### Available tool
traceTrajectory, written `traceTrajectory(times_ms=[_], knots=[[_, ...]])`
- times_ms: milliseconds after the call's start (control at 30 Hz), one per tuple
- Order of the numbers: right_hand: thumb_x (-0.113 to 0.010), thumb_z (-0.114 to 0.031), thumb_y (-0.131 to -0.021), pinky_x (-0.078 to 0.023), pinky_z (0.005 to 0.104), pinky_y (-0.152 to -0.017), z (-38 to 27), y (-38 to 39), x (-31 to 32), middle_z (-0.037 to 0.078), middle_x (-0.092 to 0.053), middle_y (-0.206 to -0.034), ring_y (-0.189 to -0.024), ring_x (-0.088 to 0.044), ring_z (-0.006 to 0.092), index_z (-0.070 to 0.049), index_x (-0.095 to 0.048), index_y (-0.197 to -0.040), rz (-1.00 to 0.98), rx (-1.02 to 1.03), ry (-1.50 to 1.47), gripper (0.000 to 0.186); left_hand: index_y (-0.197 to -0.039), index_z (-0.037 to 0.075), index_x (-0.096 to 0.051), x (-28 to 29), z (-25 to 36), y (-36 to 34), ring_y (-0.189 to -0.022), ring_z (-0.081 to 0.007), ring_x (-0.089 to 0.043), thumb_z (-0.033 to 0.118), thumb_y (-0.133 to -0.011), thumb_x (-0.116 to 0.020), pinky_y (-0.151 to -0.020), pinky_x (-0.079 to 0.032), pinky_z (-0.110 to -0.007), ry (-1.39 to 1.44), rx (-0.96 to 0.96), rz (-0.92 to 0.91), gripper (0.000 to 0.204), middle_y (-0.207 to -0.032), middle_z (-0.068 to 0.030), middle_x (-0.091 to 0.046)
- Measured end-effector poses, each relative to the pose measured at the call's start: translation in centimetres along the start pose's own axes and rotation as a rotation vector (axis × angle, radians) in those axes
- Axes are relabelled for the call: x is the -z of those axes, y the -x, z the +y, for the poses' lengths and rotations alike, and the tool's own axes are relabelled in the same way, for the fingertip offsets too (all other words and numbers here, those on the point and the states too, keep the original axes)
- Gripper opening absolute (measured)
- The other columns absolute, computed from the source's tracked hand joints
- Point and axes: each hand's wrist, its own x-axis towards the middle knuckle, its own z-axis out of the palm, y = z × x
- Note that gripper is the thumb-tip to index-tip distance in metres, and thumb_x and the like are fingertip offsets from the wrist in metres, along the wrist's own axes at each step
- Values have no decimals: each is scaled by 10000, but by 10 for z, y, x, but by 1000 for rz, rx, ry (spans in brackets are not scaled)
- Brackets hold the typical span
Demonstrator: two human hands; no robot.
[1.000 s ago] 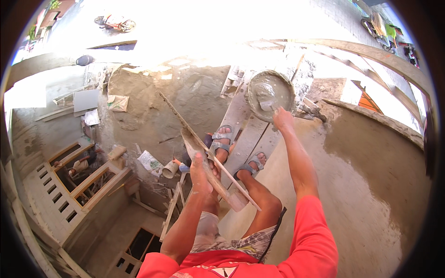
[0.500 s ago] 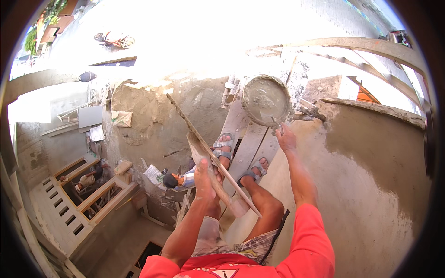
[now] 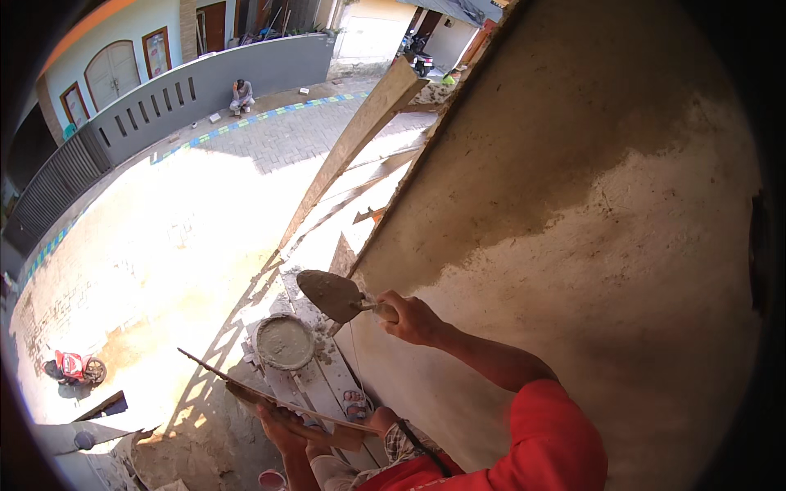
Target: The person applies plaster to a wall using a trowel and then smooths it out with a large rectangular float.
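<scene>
My right hand is closed on the handle of a trowel, its mortar-coated blade raised beside the plastered wall, which has a darker damp band along its upper part. Below the trowel, a round pan of grey wet mortar rests on the planks. Lower down, my left hand grips a long wooden board, held slanting across my legs with its thin edge toward me. My sandalled feet are partly visible under it on the planks.
A wooden beam slants up along the wall's edge beside the plank platform. Down on the paved lane are a red scooter and a crouching person by a grey fence. A post crosses at lower left.
The view has swung toward the wall and lane. My right hand has lifted the trowel up out of the mortar pan; my left hand still holds the board.
</scene>
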Motion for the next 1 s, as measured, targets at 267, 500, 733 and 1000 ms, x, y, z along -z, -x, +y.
traceTrajectory(times_ms=[267,500,733,1000], knots=[[-748,-153,-778,-508,405,-745,-115,95,241,151,-607,-940,-861,-639,336,-41,-518,-1083,248,91,223,398,-1023,156,-525,-38,34,1,-448,-103,-429,430,-1022,-431,-415,-406,-265,-199,-212,-254,290,-594,37,-416],[-725,-151,-803,-522,359,-686,-212,177,350,99,-651,-858,-772,-653,213,-28,-601,-1152,142,212,46,390,-955,163,-510,-88,36,46,-439,-105,-426,432,-1020,-444,-394,-400,-281,19,-17,-408,285,-566,37,-391],[-624,-276,-906,-467,268,-589,-129,158,395,47,-638,-795,-626,-536,95,-10,-556,-1275,560,-292,19,460,-998,115,-524,-66,63,53,-441,-113,-462,423,-1021,-449,-385,-405,-272,-136,-86,-372,318,-574,24,-439],[-460,-421,-1018,-419,389,-1052,-164,271,447,134,-487,-1405,-1265,-502,243,-106,-353,-1487,1302,-699,176,576,-990,111,-481,-167,53,92,-430,-76,-439,337,-997,-543,-372,-369,-249,-224,-142,-566,235,-586,32,-444]])
